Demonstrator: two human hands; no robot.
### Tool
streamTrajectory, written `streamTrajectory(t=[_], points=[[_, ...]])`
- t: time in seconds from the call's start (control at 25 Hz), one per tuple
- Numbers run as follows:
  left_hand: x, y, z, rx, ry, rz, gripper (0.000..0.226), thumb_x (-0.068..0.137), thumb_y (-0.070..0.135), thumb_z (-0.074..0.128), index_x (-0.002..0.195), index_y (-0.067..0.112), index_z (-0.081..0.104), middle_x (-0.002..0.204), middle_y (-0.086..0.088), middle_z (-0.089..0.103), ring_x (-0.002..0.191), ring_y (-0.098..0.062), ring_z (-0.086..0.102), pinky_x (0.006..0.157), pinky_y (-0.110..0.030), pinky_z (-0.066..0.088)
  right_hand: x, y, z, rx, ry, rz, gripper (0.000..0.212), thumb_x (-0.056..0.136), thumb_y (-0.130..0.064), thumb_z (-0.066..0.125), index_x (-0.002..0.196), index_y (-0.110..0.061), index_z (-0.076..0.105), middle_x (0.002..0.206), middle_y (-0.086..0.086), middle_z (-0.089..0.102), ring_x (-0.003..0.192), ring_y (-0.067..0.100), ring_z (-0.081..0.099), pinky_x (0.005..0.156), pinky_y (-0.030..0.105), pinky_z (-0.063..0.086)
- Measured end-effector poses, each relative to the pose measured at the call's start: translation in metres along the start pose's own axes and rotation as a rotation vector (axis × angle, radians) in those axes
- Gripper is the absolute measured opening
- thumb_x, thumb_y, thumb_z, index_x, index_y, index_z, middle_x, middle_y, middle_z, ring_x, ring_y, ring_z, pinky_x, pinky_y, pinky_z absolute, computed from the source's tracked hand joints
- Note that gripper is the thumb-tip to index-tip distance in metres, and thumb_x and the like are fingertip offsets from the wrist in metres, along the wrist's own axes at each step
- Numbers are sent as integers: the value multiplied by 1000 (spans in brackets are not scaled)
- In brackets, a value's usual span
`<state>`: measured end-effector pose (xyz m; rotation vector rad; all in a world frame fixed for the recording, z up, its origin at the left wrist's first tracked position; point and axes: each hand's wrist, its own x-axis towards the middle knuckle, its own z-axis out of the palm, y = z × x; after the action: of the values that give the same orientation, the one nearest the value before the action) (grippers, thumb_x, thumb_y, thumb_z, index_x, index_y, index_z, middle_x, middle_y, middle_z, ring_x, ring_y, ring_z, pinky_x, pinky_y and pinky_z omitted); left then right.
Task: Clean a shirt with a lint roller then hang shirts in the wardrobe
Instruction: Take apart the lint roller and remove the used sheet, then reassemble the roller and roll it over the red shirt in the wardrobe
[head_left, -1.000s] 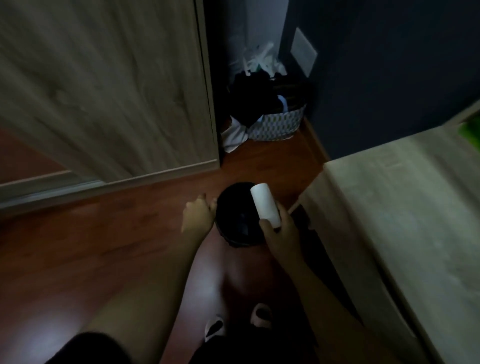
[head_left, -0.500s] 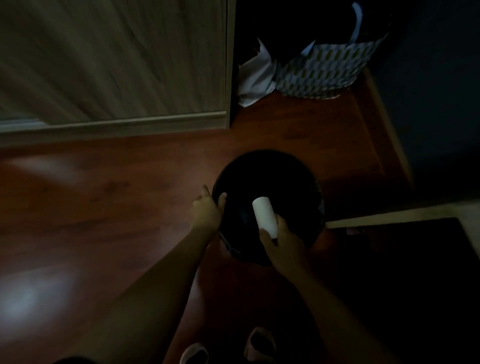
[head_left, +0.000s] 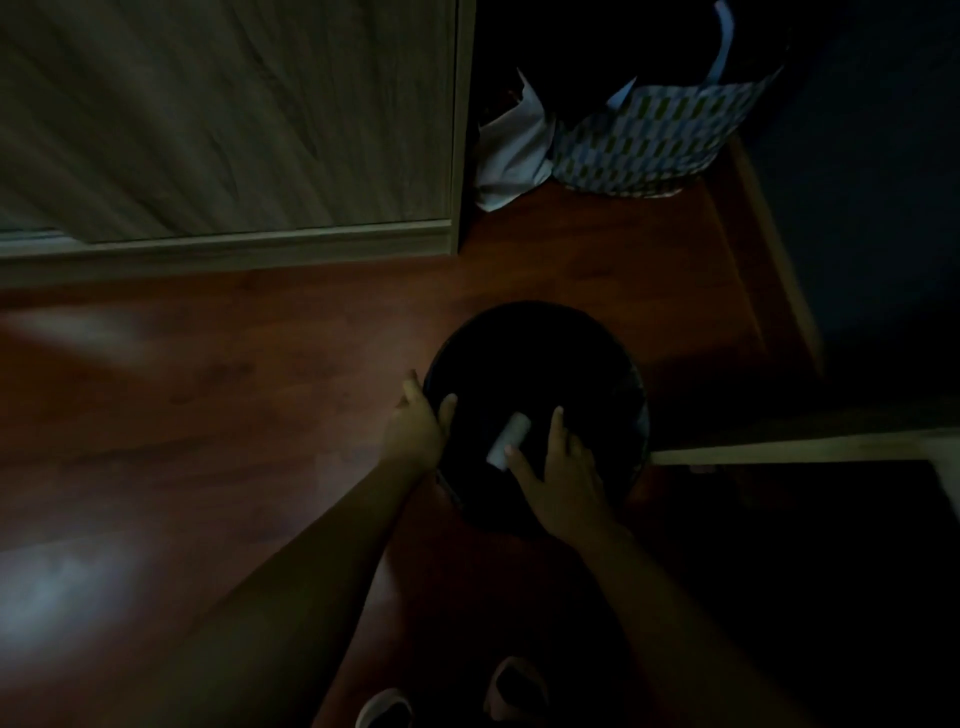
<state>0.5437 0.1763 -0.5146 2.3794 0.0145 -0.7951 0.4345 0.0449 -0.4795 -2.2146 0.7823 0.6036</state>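
A white cylindrical roll (head_left: 509, 439), the lint roller's, hangs tilted over the mouth of a round black bin (head_left: 530, 312) on the red-brown floor. My right hand (head_left: 563, 473) hovers above the bin's near side with fingers spread; the roll lies just off its thumb tip and is not clasped. My left hand (head_left: 421, 423) holds the bin's left rim, thumb inside and fingers outside. The room is very dark and I see no shirt.
A wood-grain wardrobe door (head_left: 234, 114) fills the upper left. A patterned laundry basket (head_left: 649, 135) and a white cloth (head_left: 511, 150) sit in the far corner. A pale furniture edge (head_left: 779, 452) runs at the right. My feet (head_left: 514, 686) are near the bottom.
My right hand has opened its fingers and the white roll has left its grip, now lower over the bin. The view has closed in on the bin; my left hand stays on the rim.
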Motion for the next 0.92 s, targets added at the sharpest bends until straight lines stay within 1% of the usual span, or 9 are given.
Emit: streamTrajectory(t=[0.08, 0.2, 0.28, 0.4, 0.48, 0.56, 0.68, 0.8, 0.92], points=[[-20, 21, -30, 22, 28, 13, 63, 98, 34, 40, 145, 3, 15, 125, -33, 52, 102, -48, 57, 79, -46, 48, -22, -14, -26, 20, 34, -9, 85, 89, -58, 37, 148, -18, -8, 157, 10, 12, 142, 30, 17, 110, 44, 24], [-63, 71, -87, 65, 52, 94, 52, 100, 23, 35, 145, 1, 20, 126, -33, 51, 108, -47, 52, 79, -40, 42, -67, -56, -73, 59, 73, -39, 80, 91, -56, 35, 149, -18, -6, 156, 12, 14, 140, 30, 20, 110, 44, 25], [-98, 112, -126, 96, 57, 165, 46, 101, 19, 34, 140, -3, 28, 128, -31, 51, 110, -46, 50, 81, -40, 39, -101, -90, -111, 84, 126, -75, 77, 92, -54, 35, 149, -17, -2, 155, 13, 16, 140, 29, 21, 110, 42, 24], [-156, 171, -181, 91, 118, 238, 38, 100, 22, 35, 125, -4, 45, 118, -30, 58, 105, -47, 54, 80, -41, 40, -167, -133, -174, 90, 230, -106, 74, 93, -54, 33, 149, -18, 2, 155, 14, 17, 140, 31, 19, 112, 43, 21], [-203, 214, -216, 62, 155, 345, 35, 100, 24, 35, 113, -4, 51, 110, -30, 61, 100, -48, 56, 78, -43, 41, -220, -152, -220, 80, 341, -131, 72, 93, -55, 31, 149, -16, 8, 152, 14, 24, 138, 31, 25, 111, 44, 23], [-254, 256, -247, 43, 183, 468, 35, 100, 23, 35, 107, -5, 54, 104, -30, 62, 95, -46, 57, 74, -41, 40, -269, -163, -265, 28, 530, -178, 69, 93, -53, 32, 147, -13, 19, 142, 15, 39, 130, 31, 38, 104, 43, 32], [-319, 303, -269, -10, 241, 587, 35, 100, 22, 38, 109, -6, 58, 101, -30, 64, 92, -43, 60, 72, -40, 41, -329, -163, -317, 35, 680, -231, 64, 93, -49, 34, 144, -10, 27, 135, 17, 46, 122, 31, 44, 100, 41, 36], [-388, 329, -261, -99, 248, 672, 35, 99, 22, 39, 107, -4, 60, 96, -30, 65, 89, -42, 61, 72, -41, 42, -401, -139, -348, 123, 819, -273, 62, 94, -46, 36, 144, -11, 27, 138, 15, 43, 127, 27, 38, 105, 37, 30], [-455, 340, -228, -175, 219, 695, 33, 99, 24, 38, 103, -1, 60, 92, -26, 65, 88, -41, 59, 63, -30, 27, -468, -93, -360, 113, 925, -287, 60, 93, -45, 36, 143, -12, 29, 137, 10, 43, 126, 23, 38, 106, 35, 29]])
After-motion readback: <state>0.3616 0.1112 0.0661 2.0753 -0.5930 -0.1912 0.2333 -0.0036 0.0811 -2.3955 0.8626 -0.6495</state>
